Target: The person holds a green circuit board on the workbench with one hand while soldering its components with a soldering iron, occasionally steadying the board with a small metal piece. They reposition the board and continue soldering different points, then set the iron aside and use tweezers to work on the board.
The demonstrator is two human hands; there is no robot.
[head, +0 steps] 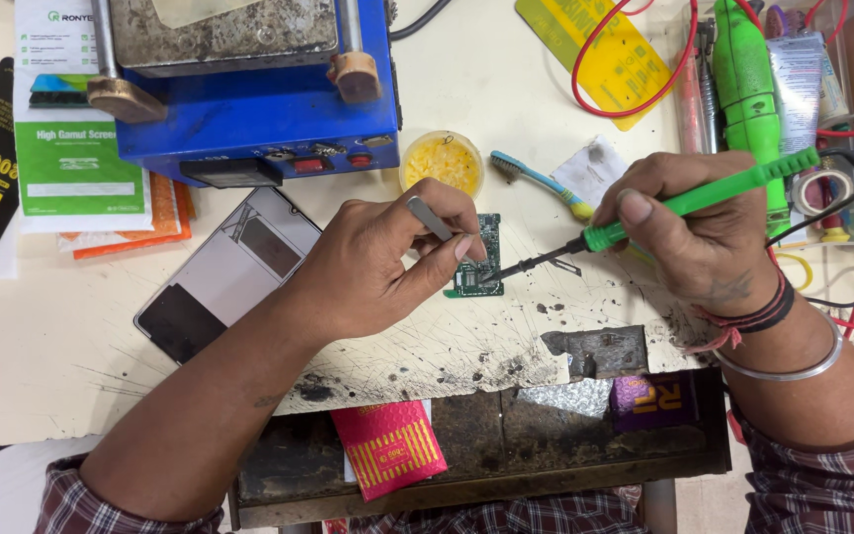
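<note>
A small green circuit board [486, 259] lies on the scratched white worktop [51, 336]. My left hand [383, 262] grips metal tweezers [429, 218], their tips pointing down at the board's left side. In my right hand [699, 232] is a green-handled soldering iron [684, 203], held like a pen. Its dark tip [516, 269] touches the board's lower right part. Both wrists hover just above the table.
A blue heating machine [259, 109] stands at the back. A phone back panel [224, 272] lies left of my hand. A yellow cup [442, 161], a toothbrush [541, 181], red wires [625, 59] and a green rotary tool [748, 79] crowd the back right. An open drawer [486, 435] sits below.
</note>
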